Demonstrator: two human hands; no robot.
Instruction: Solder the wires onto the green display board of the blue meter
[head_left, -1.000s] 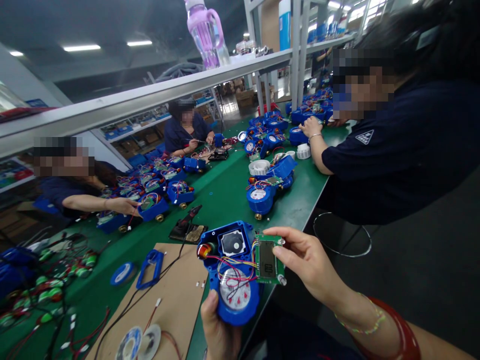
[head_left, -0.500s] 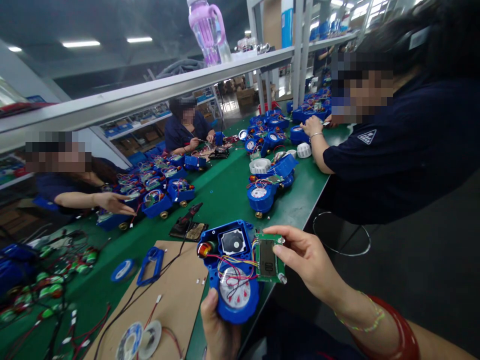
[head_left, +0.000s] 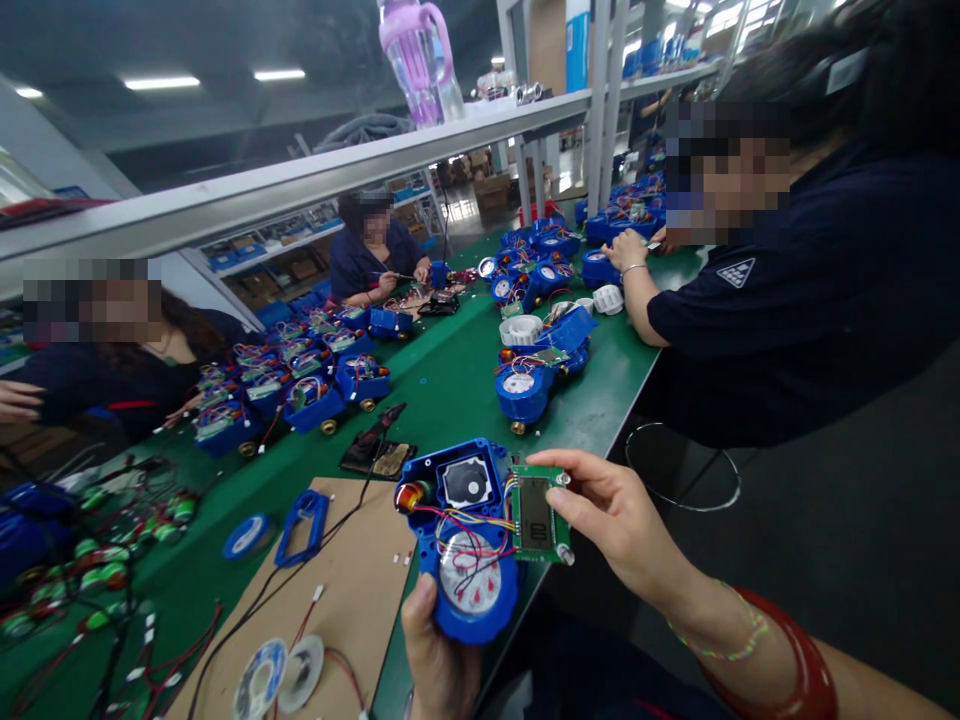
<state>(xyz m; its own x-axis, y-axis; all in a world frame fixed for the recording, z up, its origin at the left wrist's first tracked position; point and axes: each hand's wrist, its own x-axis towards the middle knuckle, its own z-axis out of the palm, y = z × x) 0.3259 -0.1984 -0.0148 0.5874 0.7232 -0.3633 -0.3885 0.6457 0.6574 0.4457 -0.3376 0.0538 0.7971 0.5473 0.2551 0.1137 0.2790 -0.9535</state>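
Observation:
My left hand (head_left: pixel 439 650) grips a blue water meter (head_left: pixel 480 632) from below, thumb on its near side. The meter's housing is uncovered: a round dial with red pointers, a black square part, a battery and coloured wires show. Those wires run to a green circuit board (head_left: pixel 555 540) with a small LCD. Pinched at its right edge between the thumb and fingers of my right hand (head_left: pixel 615 515), the board is held beside the housing, screen towards me. Part of my left hand is hidden under the meter.
Cardboard (head_left: pixel 352 560) on the green table bears solder spools (head_left: pixel 262 680) and a blue frame (head_left: pixel 301 528). A soldering iron (head_left: pixel 375 435) lies beyond. Several other meters (head_left: pixel 307 400) stand further off. Co-workers sit at left, back and right (head_left: pixel 787 300). A shelf (head_left: pixel 300 185) crosses above.
The co-worker at left has drawn an outstretched arm back from the meters and leaned left. My hands, the meter and the board have barely moved.

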